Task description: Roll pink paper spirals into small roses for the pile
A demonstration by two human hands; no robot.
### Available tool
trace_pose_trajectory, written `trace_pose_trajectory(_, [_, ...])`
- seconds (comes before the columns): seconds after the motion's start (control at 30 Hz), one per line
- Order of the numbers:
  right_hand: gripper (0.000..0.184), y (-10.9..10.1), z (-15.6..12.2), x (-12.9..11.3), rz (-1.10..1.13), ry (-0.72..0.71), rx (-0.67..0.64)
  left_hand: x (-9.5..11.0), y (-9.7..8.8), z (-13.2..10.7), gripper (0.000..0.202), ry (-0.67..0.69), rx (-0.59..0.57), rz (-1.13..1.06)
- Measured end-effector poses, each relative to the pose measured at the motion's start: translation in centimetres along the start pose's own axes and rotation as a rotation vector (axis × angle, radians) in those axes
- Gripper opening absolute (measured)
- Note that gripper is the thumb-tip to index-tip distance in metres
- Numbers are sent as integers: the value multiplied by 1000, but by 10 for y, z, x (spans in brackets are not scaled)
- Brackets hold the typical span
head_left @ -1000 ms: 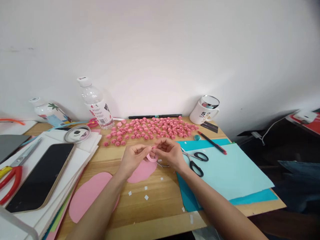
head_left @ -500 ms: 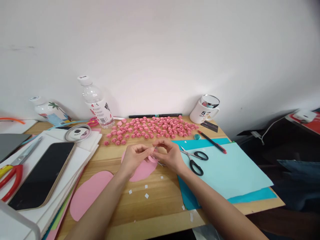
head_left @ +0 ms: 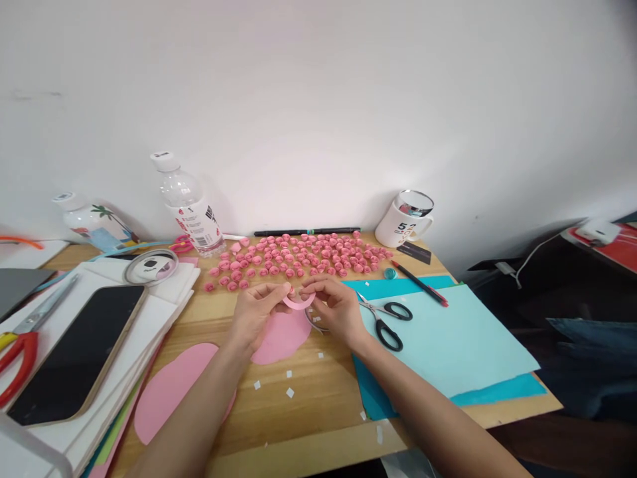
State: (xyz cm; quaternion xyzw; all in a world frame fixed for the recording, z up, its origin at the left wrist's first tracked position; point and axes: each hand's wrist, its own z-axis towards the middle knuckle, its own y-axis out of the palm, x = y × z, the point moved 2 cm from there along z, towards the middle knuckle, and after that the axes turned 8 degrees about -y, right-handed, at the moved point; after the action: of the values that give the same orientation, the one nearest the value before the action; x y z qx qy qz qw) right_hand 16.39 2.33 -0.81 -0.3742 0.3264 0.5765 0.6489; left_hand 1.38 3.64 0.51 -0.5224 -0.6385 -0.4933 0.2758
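My left hand [head_left: 255, 311] and my right hand [head_left: 334, 307] meet over the middle of the wooden table [head_left: 308, 392]. Each pinches one end of a curved pink paper strip [head_left: 298, 304] that sags between them. Under the hands lies a pink paper cut-out [head_left: 283, 335]. Just behind the hands, several small rolled pink paper roses [head_left: 298, 255] are spread across the back of the table. A small metal tool lies partly hidden under my right hand.
Black-handled scissors [head_left: 385, 317] lie on light blue paper [head_left: 458, 338] at right. A white mug [head_left: 407, 221], red pen [head_left: 421, 283] and water bottle [head_left: 186, 206] stand behind. A phone [head_left: 74, 355], red-handled scissors [head_left: 17, 355] and tape roll [head_left: 150, 267] rest on white sheets at left. Another pink cut-out [head_left: 172, 392] lies near.
The pink strip was a small loop held tightly between the fingers; now my hands have drawn slightly apart and the strip is opened into a wider hanging curve.
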Motion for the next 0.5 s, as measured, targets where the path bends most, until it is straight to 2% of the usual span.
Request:
trace_pose_trajectory(0.27, [5,-7,9,-3,122,141,103,-1,4,-4,16,-67,-155,54])
trace_pose_trajectory(0.43, [10,-7,8,2,214,269,101,0,7,-6,18,-107,-229,99])
trace_pose_trajectory(0.5, [17,-5,6,1,266,346,65,1,7,-6,18,-90,-208,97])
